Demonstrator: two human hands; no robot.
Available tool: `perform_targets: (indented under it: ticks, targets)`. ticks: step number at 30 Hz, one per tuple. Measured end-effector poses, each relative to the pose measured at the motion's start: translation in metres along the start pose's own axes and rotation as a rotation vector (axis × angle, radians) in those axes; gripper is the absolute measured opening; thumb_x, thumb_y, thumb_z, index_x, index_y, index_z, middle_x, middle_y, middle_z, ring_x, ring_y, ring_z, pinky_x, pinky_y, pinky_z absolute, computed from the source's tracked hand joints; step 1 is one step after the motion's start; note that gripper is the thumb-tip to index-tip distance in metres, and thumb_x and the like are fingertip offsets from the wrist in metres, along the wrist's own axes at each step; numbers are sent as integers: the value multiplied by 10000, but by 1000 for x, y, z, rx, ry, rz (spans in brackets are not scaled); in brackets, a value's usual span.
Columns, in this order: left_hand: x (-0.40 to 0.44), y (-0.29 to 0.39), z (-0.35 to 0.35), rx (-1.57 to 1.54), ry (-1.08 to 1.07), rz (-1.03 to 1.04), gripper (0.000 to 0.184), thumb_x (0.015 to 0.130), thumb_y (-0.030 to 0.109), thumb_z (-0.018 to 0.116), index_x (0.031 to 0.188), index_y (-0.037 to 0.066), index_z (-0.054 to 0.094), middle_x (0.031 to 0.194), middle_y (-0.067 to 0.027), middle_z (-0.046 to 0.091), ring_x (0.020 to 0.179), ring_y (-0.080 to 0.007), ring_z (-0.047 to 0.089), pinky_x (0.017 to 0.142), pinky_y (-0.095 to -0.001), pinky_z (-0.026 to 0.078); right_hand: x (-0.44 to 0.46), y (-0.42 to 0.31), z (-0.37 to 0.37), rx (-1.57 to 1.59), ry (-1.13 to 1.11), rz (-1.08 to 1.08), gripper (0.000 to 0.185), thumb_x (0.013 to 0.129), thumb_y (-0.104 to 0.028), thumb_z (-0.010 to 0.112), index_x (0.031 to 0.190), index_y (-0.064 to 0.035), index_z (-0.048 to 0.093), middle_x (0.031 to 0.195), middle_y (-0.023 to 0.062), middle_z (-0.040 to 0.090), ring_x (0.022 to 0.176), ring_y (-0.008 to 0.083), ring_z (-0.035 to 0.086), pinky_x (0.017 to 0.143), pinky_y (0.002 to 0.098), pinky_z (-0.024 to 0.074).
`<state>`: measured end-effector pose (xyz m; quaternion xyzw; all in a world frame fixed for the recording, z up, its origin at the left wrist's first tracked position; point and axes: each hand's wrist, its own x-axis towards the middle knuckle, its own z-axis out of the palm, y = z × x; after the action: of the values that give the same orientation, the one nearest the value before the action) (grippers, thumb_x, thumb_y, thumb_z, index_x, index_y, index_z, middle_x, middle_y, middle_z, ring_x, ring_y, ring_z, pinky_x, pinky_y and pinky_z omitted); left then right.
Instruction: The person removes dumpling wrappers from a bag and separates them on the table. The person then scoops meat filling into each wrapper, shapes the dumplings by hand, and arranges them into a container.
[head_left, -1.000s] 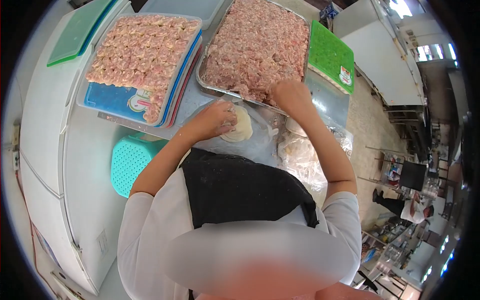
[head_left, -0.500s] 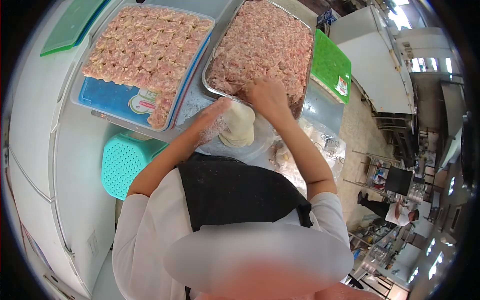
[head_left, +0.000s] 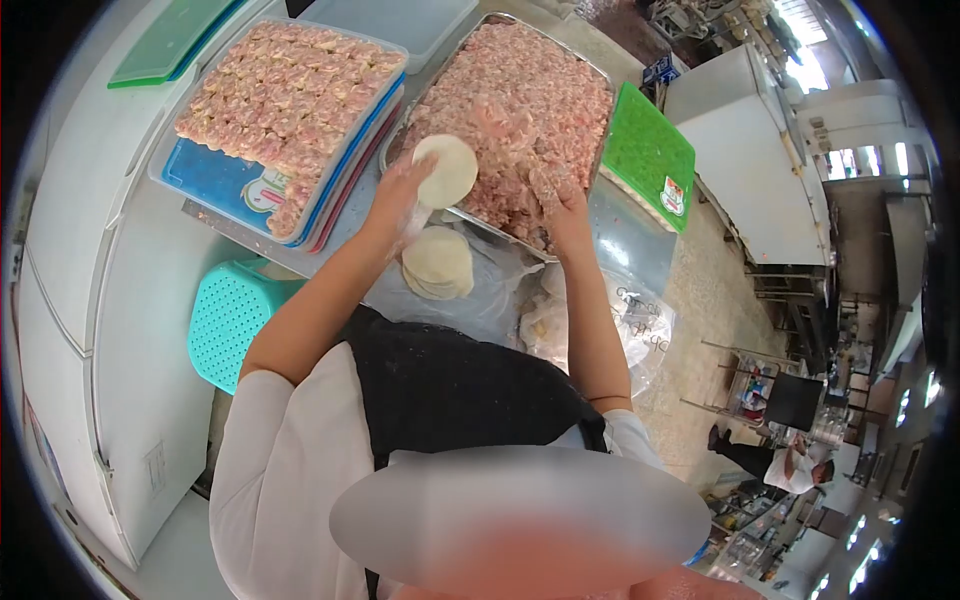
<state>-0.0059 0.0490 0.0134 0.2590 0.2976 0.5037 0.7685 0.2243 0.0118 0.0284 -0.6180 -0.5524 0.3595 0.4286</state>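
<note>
My left hand (head_left: pixel 400 195) holds up a single round dough wrapper (head_left: pixel 449 172), pinched at its left edge over the near-left corner of the meat tray. Below it, a stack of pale dough wrappers (head_left: pixel 438 264) lies on a clear plastic sheet (head_left: pixel 490 300). My right hand (head_left: pixel 563 212) is at the near-right side of the metal tray (head_left: pixel 517 243), its fingers curled around a bit of minced meat. Pink minced meat (head_left: pixel 510 95) fills most of that tray, with a hollow dug near the front.
Rows of filled dumplings (head_left: pixel 290 85) sit on a blue-lidded container (head_left: pixel 215 185) at left. A green lid (head_left: pixel 648 150) lies right of the tray. A marked plastic bag (head_left: pixel 640 320) is by my right forearm. A turquoise stool (head_left: pixel 235 325) stands below; another person (head_left: pixel 790 468) is far right.
My left hand has lifted one wrapper off the stack and moved up and left. My right hand has shifted right and nearer within the meat tray. The view has shifted slightly.
</note>
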Motion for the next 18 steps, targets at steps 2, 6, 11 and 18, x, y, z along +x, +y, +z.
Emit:
perform_targets:
  ticks: [2, 6, 11, 18]
  targets:
    - [14, -3, 21, -226, -56, 4, 414, 940, 272, 535, 1247, -1, 488, 1136, -113, 595, 1030, -224, 596, 910, -376, 480, -1, -11, -7, 158, -98, 177, 260, 929, -272, 580, 897, -28, 667, 825, 7, 656, 768, 121, 574, 722, 271, 473]
    - [16, 4, 62, -481, -155, 132, 567, 928, 409, 506, 1281, -30, 441, 1227, -155, 542, 1114, -283, 541, 1013, -412, 386, -7, 10, -8, -512, -19, -521, 168, 852, -180, 613, 918, -30, 652, 836, 91, 632, 740, 269, 604, 656, 381, 461]
    - [20, -19, 49, -425, 214, 124, 699, 874, 608, 462, 1292, 48, 446, 1196, -119, 510, 1109, -282, 495, 944, -499, 409, -39, -46, -50, -1000, -266, -259, 162, 776, -109, 587, 900, -9, 611, 910, 172, 601, 820, 364, 602, 714, 449, 495]
    - [6, -16, 78, -395, 249, 134, 594, 858, 545, 558, 1215, 78, 475, 1244, -119, 471, 1094, -309, 461, 943, -562, 388, -47, -63, -71, -1009, -235, -486, 280, 795, -73, 550, 1072, -73, 584, 908, 141, 584, 788, 342, 625, 654, 438, 513]
